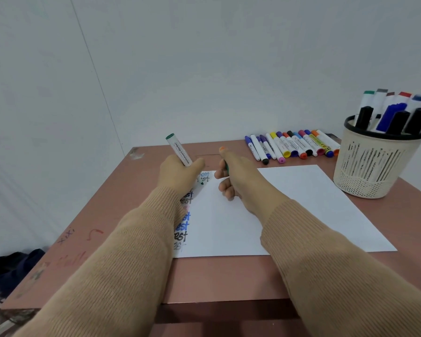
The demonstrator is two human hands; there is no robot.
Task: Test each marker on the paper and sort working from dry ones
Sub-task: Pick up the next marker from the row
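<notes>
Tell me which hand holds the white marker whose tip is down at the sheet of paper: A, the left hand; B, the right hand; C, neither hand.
A: the left hand grips the white green-ended marker over the white paper sheet, while the right hand pinches only a small green piece.

Table [102,215] pinkish-brown, with red and dark scribbles on its left part. Paper [301,203] white. Column of "test" words [184,222] down its left edge in green, black, faded pink, blue and grey. Green marker [179,148] in left hand [178,173]: white barrel, dark print, green end. Green cap [226,167] in right hand [238,181], orange nail [223,149] on the pointing finger. Sleeves [131,251] tan, fine ribbed knit. Marker row [292,147]: mostly white barrels, ends blue, black, pink, yellow, purple, orange, red. Basket [370,171] cream, black rim, vertical slots above a dotted hole band. Basket markers [394,110]: black and blue caps, white barrels with green, grey, maroon, red, blue ends. Wall [204,57] pale grey-white. Cloth [10,266] navy.
</notes>
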